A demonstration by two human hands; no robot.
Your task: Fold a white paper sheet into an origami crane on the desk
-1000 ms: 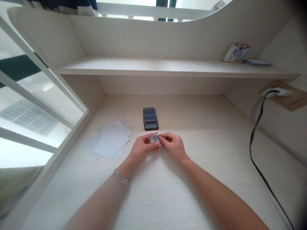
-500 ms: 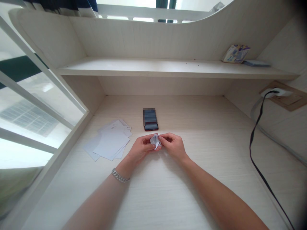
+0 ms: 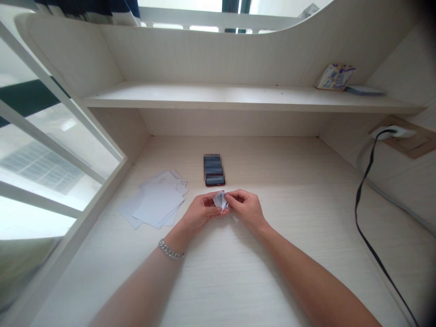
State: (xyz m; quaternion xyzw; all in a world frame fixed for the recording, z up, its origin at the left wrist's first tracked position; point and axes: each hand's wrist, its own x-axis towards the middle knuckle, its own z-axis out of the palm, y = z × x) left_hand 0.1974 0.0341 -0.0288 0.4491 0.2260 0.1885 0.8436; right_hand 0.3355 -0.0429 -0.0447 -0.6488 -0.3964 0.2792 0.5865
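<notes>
A small piece of folded white paper is held between my two hands, above the middle of the desk. My left hand grips its left side, thumb in front and fingers behind. My right hand pinches its right edge between thumb and fingers. Parts of the folds are hidden by the fingertips. Just beyond the hands lies a dark phone with a blurred screen. Several loose white sheets of paper lie overlapping to the left of my left hand.
A shelf spans the back, bearing a colourful packet and a flat bluish item at its right. From a wall socket on the right, a black cable runs down. White bars edge the left side.
Both hands stay almost in place around the paper. The paper's folds look slightly shifted, its lower point now less visible.
</notes>
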